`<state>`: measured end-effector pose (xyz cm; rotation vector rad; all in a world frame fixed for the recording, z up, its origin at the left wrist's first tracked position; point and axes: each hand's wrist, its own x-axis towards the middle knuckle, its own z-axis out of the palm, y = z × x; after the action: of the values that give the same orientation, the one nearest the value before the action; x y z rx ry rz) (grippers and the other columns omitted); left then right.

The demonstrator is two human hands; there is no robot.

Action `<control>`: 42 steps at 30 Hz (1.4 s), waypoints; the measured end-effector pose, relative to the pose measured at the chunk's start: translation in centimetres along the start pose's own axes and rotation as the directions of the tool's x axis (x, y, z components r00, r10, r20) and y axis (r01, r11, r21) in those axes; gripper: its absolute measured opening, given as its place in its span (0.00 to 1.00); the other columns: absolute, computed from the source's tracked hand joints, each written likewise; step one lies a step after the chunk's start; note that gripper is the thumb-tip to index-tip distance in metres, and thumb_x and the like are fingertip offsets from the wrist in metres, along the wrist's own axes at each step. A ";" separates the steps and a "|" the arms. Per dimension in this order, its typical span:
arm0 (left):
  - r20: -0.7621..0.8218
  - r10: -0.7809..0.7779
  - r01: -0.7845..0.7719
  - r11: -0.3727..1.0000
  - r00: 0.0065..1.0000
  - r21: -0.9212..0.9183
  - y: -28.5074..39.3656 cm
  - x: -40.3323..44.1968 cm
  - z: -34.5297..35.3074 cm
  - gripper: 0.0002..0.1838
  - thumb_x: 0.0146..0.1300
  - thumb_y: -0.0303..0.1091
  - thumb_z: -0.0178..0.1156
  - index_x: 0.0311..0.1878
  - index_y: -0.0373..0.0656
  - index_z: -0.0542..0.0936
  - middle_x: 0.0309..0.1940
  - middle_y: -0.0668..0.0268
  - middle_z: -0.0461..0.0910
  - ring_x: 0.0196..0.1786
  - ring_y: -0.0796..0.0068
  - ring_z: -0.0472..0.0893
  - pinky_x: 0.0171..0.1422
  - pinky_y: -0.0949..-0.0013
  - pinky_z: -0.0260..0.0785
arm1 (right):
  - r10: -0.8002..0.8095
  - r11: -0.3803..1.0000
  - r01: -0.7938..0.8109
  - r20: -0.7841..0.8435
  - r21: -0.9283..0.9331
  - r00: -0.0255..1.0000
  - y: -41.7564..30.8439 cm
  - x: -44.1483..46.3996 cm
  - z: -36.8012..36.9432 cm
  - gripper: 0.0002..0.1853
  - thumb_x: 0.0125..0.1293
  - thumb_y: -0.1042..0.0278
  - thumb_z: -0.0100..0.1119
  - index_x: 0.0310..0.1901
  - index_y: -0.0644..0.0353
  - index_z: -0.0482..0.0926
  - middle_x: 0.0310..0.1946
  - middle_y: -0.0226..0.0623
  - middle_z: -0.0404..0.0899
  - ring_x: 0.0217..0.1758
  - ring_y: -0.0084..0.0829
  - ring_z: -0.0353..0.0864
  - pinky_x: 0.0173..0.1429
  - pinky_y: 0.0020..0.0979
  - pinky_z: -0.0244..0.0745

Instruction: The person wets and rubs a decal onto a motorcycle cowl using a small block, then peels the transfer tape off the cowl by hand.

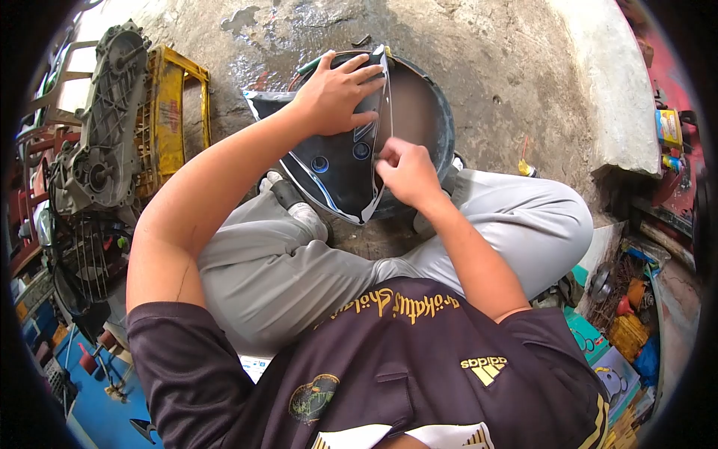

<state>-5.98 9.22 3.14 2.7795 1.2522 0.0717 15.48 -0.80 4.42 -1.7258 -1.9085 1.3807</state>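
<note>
A black, roughly triangular panel (340, 161) with pale edges and two round holes rests slanted across a dark round tub (446, 123). Brownish liquid (413, 112) shows in the tub to the panel's right. My left hand (336, 96) lies on the upper part of the panel, fingers spread. At the panel's right edge is my right hand (407, 173), its fingers curled and pressed together. Whatever those fingertips may hold is hidden.
Wet concrete floor (493, 67) surrounds the tub. On the left stand a yellow crate (168, 112) and a grey metal engine casing (112, 120). A raised concrete ledge (617, 90) runs along the right. Assorted parts and boxes lie at the lower right.
</note>
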 end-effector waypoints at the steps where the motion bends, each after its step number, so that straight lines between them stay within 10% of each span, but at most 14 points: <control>1: 0.003 0.002 -0.002 1.000 1.000 -0.002 0.0 0.0 -0.1 0.36 0.72 0.61 0.62 0.78 0.56 0.76 0.83 0.67 0.67 0.86 0.62 0.61 0.86 0.31 0.50 | 0.010 0.998 -0.004 -0.094 0.067 0.996 -0.6 0.1 -0.2 0.06 0.64 0.72 0.66 0.38 0.67 0.83 0.27 0.49 0.86 0.29 0.41 0.87 0.39 0.40 0.79; 8: 0.011 -0.003 0.003 1.000 1.000 0.000 0.1 0.0 -0.1 0.35 0.73 0.61 0.62 0.78 0.57 0.75 0.83 0.68 0.67 0.87 0.62 0.60 0.86 0.31 0.50 | 0.012 1.000 -0.011 0.088 -0.021 0.996 0.3 0.3 -0.1 0.07 0.63 0.71 0.67 0.38 0.67 0.85 0.30 0.53 0.87 0.34 0.50 0.89 0.44 0.42 0.82; 10: 0.008 0.002 -0.002 1.000 1.000 -0.002 0.1 0.0 -0.1 0.35 0.73 0.61 0.61 0.78 0.57 0.76 0.83 0.68 0.67 0.87 0.62 0.60 0.86 0.31 0.50 | 0.056 0.984 -0.029 -0.150 0.173 0.987 -0.7 0.2 -0.1 0.09 0.60 0.69 0.66 0.36 0.67 0.85 0.30 0.52 0.87 0.35 0.52 0.88 0.45 0.44 0.82; 14: 0.009 0.004 -0.004 1.000 1.000 -0.009 0.0 0.0 0.0 0.35 0.72 0.62 0.61 0.78 0.56 0.76 0.83 0.68 0.67 0.86 0.61 0.60 0.86 0.32 0.49 | 0.006 1.000 -0.005 -0.080 0.011 0.997 0.1 0.2 0.0 0.09 0.63 0.69 0.70 0.40 0.68 0.85 0.28 0.46 0.87 0.31 0.35 0.86 0.42 0.37 0.80; 16: 0.004 0.003 -0.003 1.000 1.000 -0.005 0.0 0.0 -0.1 0.36 0.72 0.62 0.62 0.78 0.56 0.76 0.83 0.68 0.67 0.86 0.61 0.60 0.86 0.32 0.49 | -0.007 1.000 0.007 0.038 0.008 0.999 0.2 0.1 -0.1 0.08 0.64 0.70 0.66 0.40 0.67 0.84 0.30 0.53 0.87 0.35 0.51 0.89 0.44 0.45 0.82; 19: -0.008 0.010 -0.010 1.000 1.000 -0.013 0.0 -0.1 0.2 0.36 0.72 0.62 0.62 0.78 0.56 0.76 0.83 0.68 0.67 0.86 0.61 0.61 0.86 0.32 0.49 | 0.011 0.991 0.018 -0.214 0.132 0.977 -1.0 0.2 -0.4 0.08 0.63 0.72 0.65 0.40 0.67 0.84 0.31 0.54 0.87 0.36 0.53 0.89 0.45 0.46 0.82; 23: 0.002 0.003 -0.003 1.000 1.000 -0.017 0.0 0.0 0.0 0.36 0.72 0.62 0.62 0.77 0.55 0.76 0.83 0.67 0.68 0.86 0.61 0.61 0.86 0.31 0.49 | 0.016 1.000 -0.016 -0.006 0.022 1.000 -0.2 -0.2 -0.2 0.07 0.63 0.73 0.64 0.41 0.67 0.83 0.32 0.56 0.87 0.39 0.55 0.89 0.47 0.46 0.82; 36: 0.013 0.003 -0.003 1.000 1.000 -0.007 0.2 -0.1 -0.1 0.36 0.72 0.62 0.62 0.78 0.56 0.76 0.83 0.67 0.68 0.86 0.60 0.61 0.86 0.30 0.50 | 0.016 0.996 -0.005 -0.127 0.089 0.992 -0.2 0.0 0.3 0.07 0.61 0.73 0.62 0.38 0.67 0.84 0.32 0.55 0.87 0.38 0.56 0.88 0.45 0.47 0.82; 38: 0.001 0.008 -0.008 1.000 1.000 -0.011 0.1 0.0 -0.2 0.36 0.72 0.62 0.62 0.78 0.56 0.76 0.82 0.67 0.68 0.86 0.61 0.61 0.86 0.31 0.50 | 0.022 0.997 -0.010 -0.142 0.080 0.990 0.1 0.1 0.4 0.09 0.62 0.70 0.66 0.39 0.67 0.86 0.31 0.50 0.88 0.34 0.41 0.89 0.44 0.40 0.81; 42: -0.003 0.001 -0.001 1.000 1.000 -0.006 0.0 -0.1 -0.1 0.36 0.72 0.61 0.62 0.78 0.56 0.76 0.82 0.67 0.68 0.86 0.62 0.61 0.86 0.31 0.50 | -0.038 0.993 0.043 0.048 -0.110 0.998 -0.2 -0.4 0.2 0.07 0.62 0.73 0.61 0.38 0.66 0.85 0.33 0.57 0.86 0.39 0.59 0.88 0.46 0.49 0.82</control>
<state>-6.04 9.16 3.23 2.7758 1.2489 0.0794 15.31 -1.26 4.61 -1.7076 -2.0691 1.3341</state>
